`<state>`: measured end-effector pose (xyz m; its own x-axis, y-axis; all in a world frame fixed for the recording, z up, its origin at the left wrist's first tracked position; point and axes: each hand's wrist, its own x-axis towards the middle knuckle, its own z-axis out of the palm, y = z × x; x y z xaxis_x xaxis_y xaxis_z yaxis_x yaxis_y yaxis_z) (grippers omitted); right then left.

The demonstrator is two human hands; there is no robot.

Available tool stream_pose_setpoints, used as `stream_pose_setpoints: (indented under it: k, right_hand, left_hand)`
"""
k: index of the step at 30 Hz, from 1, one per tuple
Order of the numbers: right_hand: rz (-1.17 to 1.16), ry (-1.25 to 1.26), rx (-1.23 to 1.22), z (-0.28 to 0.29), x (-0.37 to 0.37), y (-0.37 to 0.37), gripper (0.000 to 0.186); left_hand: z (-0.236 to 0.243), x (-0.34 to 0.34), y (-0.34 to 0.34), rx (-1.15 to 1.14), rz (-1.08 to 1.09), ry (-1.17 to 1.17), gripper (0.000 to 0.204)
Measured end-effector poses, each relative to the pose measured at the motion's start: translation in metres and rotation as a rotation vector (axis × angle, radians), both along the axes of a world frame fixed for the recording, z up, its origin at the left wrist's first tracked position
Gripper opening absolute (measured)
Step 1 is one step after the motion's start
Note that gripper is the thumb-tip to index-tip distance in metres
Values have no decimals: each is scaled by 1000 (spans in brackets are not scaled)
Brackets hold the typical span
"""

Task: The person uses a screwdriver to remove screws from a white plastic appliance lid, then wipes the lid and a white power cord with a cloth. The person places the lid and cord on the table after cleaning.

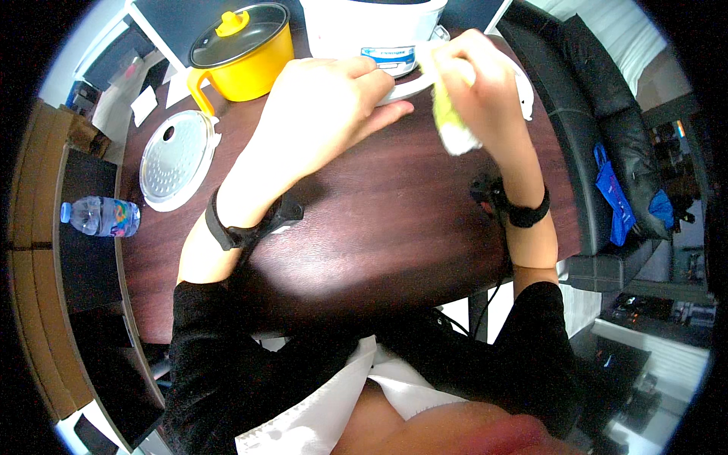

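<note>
My left hand (330, 102) is closed at the near side of a white curved piece (408, 89), with its thumb pointing right; the hand hides part of that piece. In my right hand (485, 95) is a crumpled yellow and white cloth (449, 125), hanging below the fingers and a little blurred. Just behind both hands stands a white tub-like appliance (371, 23) with a blue and white label. Beyond my right wrist, a white edge (525, 95) shows on the table; whether it belongs to the curved piece I cannot tell.
A yellow pot (254, 72) with a dark glass lid stands at the back left. Nearer lies a round, perforated white lid (178, 161). A water bottle (102, 217) is left of the dark wooden table (379, 220). To the right, a black sofa (584, 114) holds a blue bag (613, 196).
</note>
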<state>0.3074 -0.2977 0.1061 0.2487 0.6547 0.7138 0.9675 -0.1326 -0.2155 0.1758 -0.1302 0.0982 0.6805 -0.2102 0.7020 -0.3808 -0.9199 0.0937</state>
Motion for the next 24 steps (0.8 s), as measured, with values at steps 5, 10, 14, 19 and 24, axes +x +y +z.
stream_pose_setpoints:
  k: [5, 10, 14, 19, 24]
  right_hand:
    - [-65, 23, -31, 7, 8, -3, 12]
    - [-377, 56, 2, -17, 65, -28, 19]
    - [-161, 568, 138, -18, 67, -19, 30]
    - [229, 1108, 91, 8, -18, -3, 35]
    - [161, 853, 40, -6, 1, 1, 24]
  left_hand:
    - [-1, -1, -2, 13, 19, -11, 24]
    - [19, -8, -6, -118, -51, -166, 24]
    - [34, -15, 0, -789, -111, 5, 18]
    - [-1, 7, -5, -631, -67, 38, 27]
    - [-4, 1, -18, -438, -240, 294, 37]
